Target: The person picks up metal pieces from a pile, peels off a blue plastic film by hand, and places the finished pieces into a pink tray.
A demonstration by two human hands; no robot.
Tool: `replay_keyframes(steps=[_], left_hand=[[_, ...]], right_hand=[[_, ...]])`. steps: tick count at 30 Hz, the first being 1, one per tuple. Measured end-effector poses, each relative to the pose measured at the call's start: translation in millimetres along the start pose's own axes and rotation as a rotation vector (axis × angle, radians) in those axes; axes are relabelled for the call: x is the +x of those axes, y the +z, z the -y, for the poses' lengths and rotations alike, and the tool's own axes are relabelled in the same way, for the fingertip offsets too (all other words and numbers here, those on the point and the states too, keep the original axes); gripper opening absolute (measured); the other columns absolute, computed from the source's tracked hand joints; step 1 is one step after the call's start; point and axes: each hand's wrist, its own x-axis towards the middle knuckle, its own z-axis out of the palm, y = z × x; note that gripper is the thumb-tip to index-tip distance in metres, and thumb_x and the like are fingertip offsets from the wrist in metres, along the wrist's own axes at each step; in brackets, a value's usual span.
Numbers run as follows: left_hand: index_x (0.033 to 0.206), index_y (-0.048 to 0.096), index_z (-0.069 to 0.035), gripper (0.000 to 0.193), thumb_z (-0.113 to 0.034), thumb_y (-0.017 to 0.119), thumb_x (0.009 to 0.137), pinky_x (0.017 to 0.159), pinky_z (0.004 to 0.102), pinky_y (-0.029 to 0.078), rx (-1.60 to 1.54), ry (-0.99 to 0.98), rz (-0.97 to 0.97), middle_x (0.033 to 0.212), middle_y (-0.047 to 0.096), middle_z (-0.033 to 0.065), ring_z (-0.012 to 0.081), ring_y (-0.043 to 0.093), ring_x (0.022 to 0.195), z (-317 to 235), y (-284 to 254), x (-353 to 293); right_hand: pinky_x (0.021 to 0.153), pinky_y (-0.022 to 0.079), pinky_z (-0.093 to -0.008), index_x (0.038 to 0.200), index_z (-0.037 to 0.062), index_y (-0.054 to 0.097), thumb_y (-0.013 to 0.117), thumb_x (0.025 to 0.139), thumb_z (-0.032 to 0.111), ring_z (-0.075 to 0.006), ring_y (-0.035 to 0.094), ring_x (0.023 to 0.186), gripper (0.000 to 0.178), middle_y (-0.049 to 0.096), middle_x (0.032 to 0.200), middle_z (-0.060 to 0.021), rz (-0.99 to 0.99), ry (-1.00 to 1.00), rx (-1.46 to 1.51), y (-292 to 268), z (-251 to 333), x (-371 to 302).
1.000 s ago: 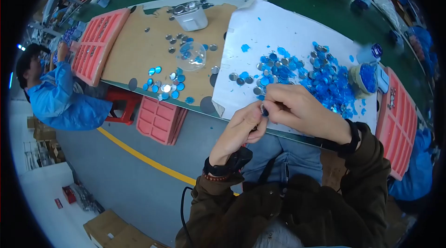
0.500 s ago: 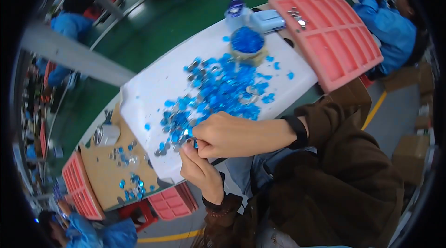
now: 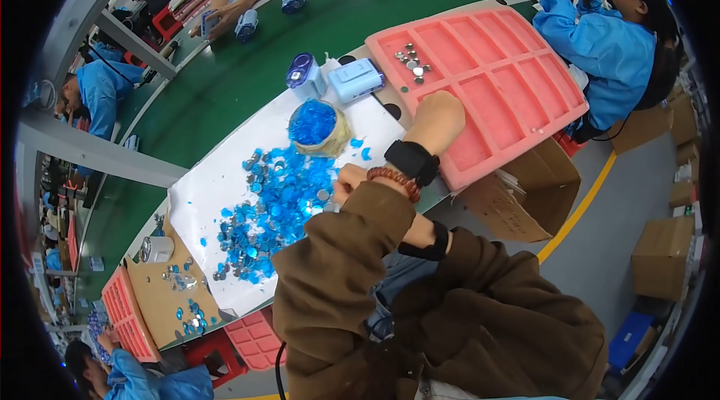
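Note:
My left hand [image 3: 441,116] reaches across to the pink compartment tray [image 3: 491,62], above a compartment on its near side. Its rounded back faces me and the fingers are hidden. My right hand [image 3: 348,182] is curled at the right edge of a pile of small blue and silver discs [image 3: 277,201]. It is partly covered by my left sleeve, and what it holds, if anything, does not show. The pile lies on a white sheet [image 3: 196,201]. Behind it stands a round tub [image 3: 335,146] heaped with blue film pieces. Several silver discs [image 3: 413,64] lie in the tray's far-left compartment.
Two light-blue devices [image 3: 355,80] stand behind the tub. A brown board [image 3: 154,291] with loose discs and a clear jar [image 3: 156,249] is at left. Co-workers in blue [image 3: 600,44] sit around the green belt [image 3: 225,92]. A cardboard box [image 3: 525,197] stands below the tray.
My left hand has left my right hand and crossed over to the pink tray. My right hand has shifted to the pile's right edge. The view has swung right.

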Motion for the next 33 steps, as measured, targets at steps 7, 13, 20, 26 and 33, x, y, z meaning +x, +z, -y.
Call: replay_keyframes(steps=[7, 13, 20, 26, 33], left_hand=[[0.072, 0.058, 0.004, 0.022, -0.014, 0.044, 0.073, 0.064, 0.0403, 0.045, -0.204, -0.246, 0.284, 0.071, 0.057, 0.0203, 0.0314, 0.057, 0.067, -31.8, -11.6, 24.8], [0.082, 0.055, 0.004, 0.023, -0.013, 0.044, 0.072, 0.063, 0.0430, 0.042, -0.164, -0.136, 0.173, 0.071, 0.055, 0.0204, 0.0345, 0.055, 0.072, -38.5, -34.2, -1.8], [0.086, 0.055, -0.003, 0.020, -0.017, 0.049, 0.073, 0.066, 0.0438, 0.040, 0.000, -0.135, -0.580, 0.083, 0.055, 0.0189, 0.0323, 0.051, 0.080, -36.3, -60.8, -92.8], [0.095, 0.057, -0.004, 0.019, -0.011, 0.051, 0.079, 0.062, 0.0264, 0.046, 0.128, -0.979, -0.636, 0.085, 0.060, 0.0116, 0.0178, 0.059, 0.073, 70.8, -156.6, -339.3], [0.087, 0.060, -0.003, 0.015, -0.010, 0.054, 0.075, 0.059, 0.0273, 0.045, 0.095, -0.814, -0.490, 0.078, 0.060, 0.0120, 0.0197, 0.058, 0.068, 133.0, -153.1, -345.0]], right_hand=[[0.075, 0.036, -0.0311, 0.092, 0.0052, 0.052, 0.044, 0.079, 0.017, -0.0218, 0.044, 0.098, 0.019, 0.049, 0.099, -0.0141, 0.106, -0.027, -0.309, -44.4, 61.1, -0.3], [0.064, 0.039, -0.0353, 0.082, 0.0055, 0.054, 0.050, 0.074, 0.014, -0.0278, 0.048, 0.079, 0.013, 0.052, 0.080, -0.0136, -0.175, -0.209, -0.460, -27.0, 48.9, 31.2], [0.057, 0.040, -0.0367, 0.087, 0.0049, 0.057, 0.052, 0.074, 0.013, -0.0302, 0.052, 0.065, 0.016, 0.056, 0.068, -0.0139, -0.208, -0.455, -0.684, -39.0, 80.1, 11.9], [0.052, 0.039, -0.0354, 0.086, 0.0024, 0.058, 0.051, 0.076, 0.013, -0.0298, 0.050, 0.051, 0.016, 0.053, 0.055, -0.0118, 0.113, -0.371, -0.720, -7.1, 145.0, 12.5], [0.054, 0.040, -0.0356, 0.079, -0.0020, 0.058, 0.054, 0.074, 0.012, -0.0294, 0.052, 0.058, 0.015, 0.055, 0.065, -0.0139, 0.169, -0.518, -0.709, 29.9, 147.9, 46.4]])
